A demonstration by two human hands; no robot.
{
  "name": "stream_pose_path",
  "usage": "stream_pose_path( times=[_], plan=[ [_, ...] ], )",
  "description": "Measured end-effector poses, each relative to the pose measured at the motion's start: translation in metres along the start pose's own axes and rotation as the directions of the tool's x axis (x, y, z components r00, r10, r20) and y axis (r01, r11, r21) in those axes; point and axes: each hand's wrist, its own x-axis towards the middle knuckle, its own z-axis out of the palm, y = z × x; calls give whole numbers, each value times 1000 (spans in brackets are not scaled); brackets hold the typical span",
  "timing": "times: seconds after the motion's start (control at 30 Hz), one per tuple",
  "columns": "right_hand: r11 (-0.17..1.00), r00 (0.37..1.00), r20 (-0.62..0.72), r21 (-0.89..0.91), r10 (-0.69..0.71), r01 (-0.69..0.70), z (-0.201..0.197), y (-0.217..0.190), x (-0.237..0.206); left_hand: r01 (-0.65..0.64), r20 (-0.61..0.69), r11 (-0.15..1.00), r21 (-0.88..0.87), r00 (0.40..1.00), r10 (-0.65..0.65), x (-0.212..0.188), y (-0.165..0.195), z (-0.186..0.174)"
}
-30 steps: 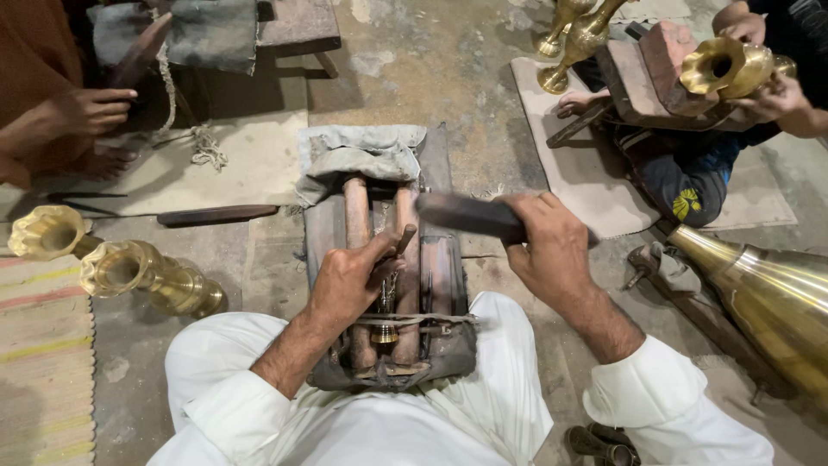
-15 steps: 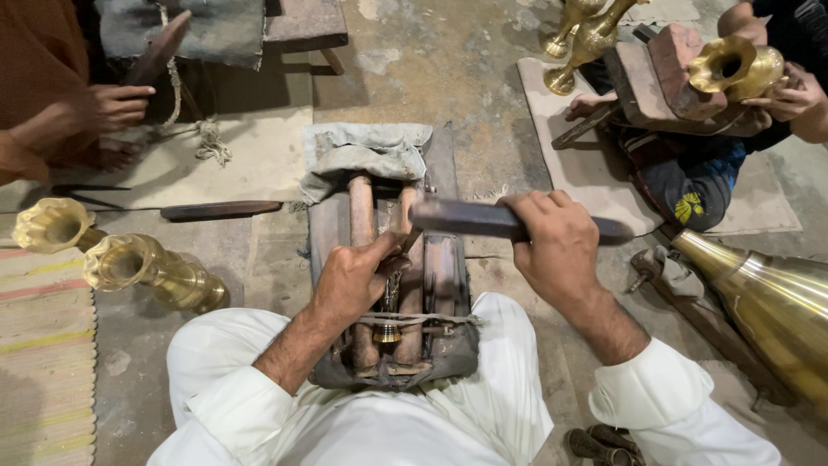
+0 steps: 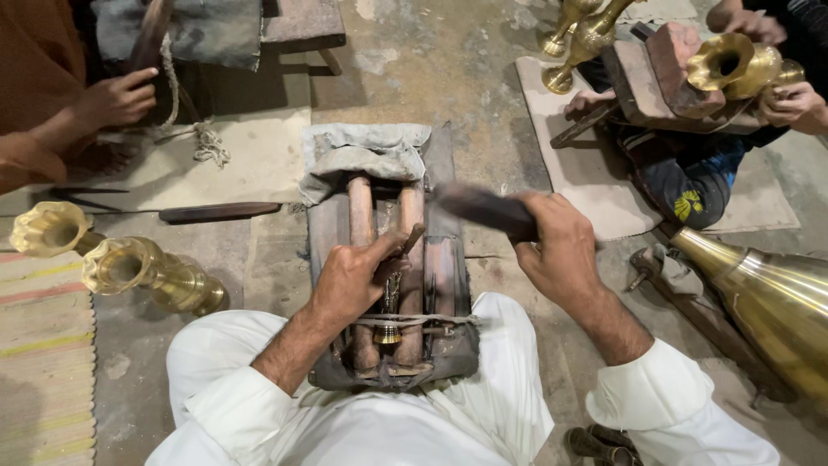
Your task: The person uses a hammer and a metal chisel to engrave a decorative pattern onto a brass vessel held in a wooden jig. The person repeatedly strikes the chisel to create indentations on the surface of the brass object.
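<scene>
I sit on the floor in white clothes with a wooden work block (image 3: 440,285) between my knees. My left hand (image 3: 349,280) pinches a thin metal punch (image 3: 405,246) and holds it slanted on a small brass piece (image 3: 388,332) tied between two wooden rollers (image 3: 360,207). My right hand (image 3: 556,246) grips a dark wooden mallet (image 3: 479,209), raised and blurred above the block's right side. A grey cloth (image 3: 362,155) drapes over the block's far end.
Two brass vases (image 3: 129,267) lie at my left by a striped mat (image 3: 43,362). A large brass vessel (image 3: 768,298) lies at my right. Another person's hand (image 3: 116,99) works at top left. A second person holds brass ware (image 3: 733,60) at top right. A dark tool (image 3: 216,211) rests on the floor.
My right hand has swung the mallet, which is now blurred and angled over the block's right side. My left hand stays on the punch.
</scene>
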Motion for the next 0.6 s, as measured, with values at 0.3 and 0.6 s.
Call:
stream_pose_path(
  times=[0.3, 0.6],
  plan=[
    [956, 993, 36, -267, -113, 118, 0, -1, 0, 30, 18, 1000, -8, 999, -30, 1, 2, -4],
    [932, 997, 72, -361, 6, 21, -2, 3, -7, -78, -63, 985, -156, 996, 69, 0, 0, -1]
  ],
)
